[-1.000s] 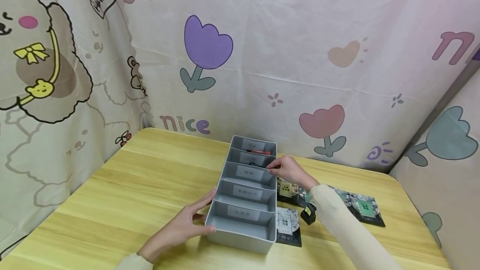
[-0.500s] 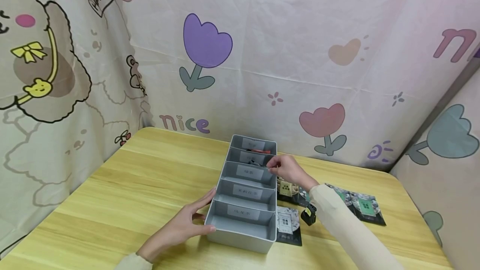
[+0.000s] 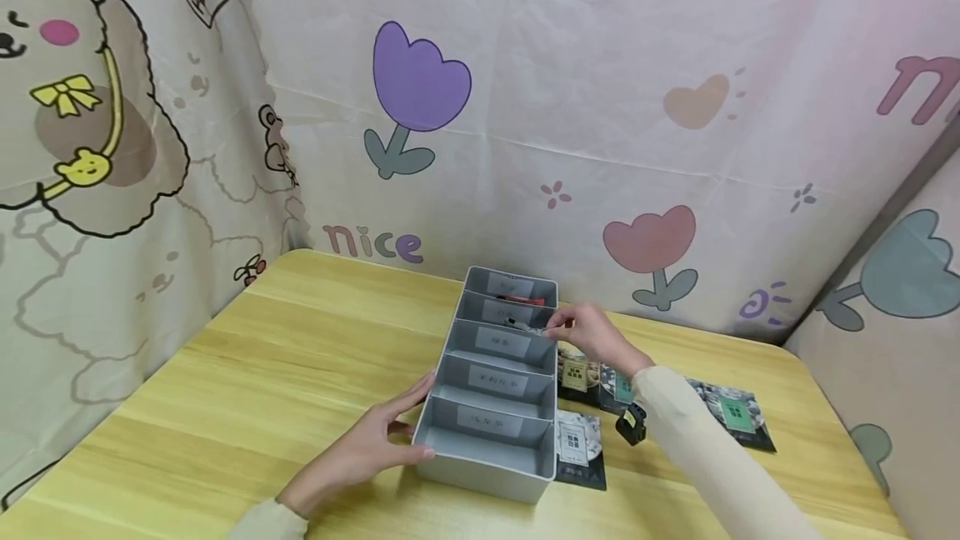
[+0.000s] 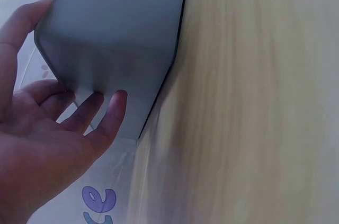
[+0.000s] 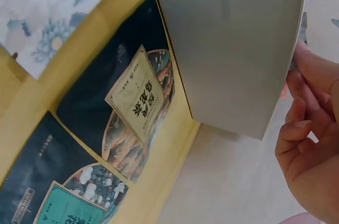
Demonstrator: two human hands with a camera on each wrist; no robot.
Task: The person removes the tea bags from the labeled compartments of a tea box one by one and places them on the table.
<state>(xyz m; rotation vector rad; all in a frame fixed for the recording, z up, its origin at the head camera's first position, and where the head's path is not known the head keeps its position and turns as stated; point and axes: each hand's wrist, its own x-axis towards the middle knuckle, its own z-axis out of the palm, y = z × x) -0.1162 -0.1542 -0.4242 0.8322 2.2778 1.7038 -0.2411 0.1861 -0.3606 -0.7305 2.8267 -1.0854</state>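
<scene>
A long grey divider box [image 3: 483, 473] with several labelled compartments stands on the table. At its near left corner my left hand [image 3: 367, 444] holds the box, thumb at the near end and fingers along the side. The left wrist view shows the fingertips of this left hand [image 4: 58, 128] against the wall. My right hand [image 3: 592, 333] pinches a small grey-and-dark packet [image 3: 521, 325] over the second compartment from the back. In the right wrist view, thumb and forefinger of the right hand [image 5: 312, 128] meet at the rim; most of the packet is hidden there.
Right of the box lie a packet with a yellow label [image 3: 576, 373], one with a green label [image 3: 618, 386] and one with a white label [image 3: 573, 444]. Another green-labelled packet [image 3: 738, 415] lies farther right. Something red [image 3: 525, 301] shows in the rearmost compartment. A patterned curtain [image 3: 510, 165] hangs behind.
My right hand has shifted slightly right, and more of the pinched packet shows above the compartment. The left hand stays at the box corner.
</scene>
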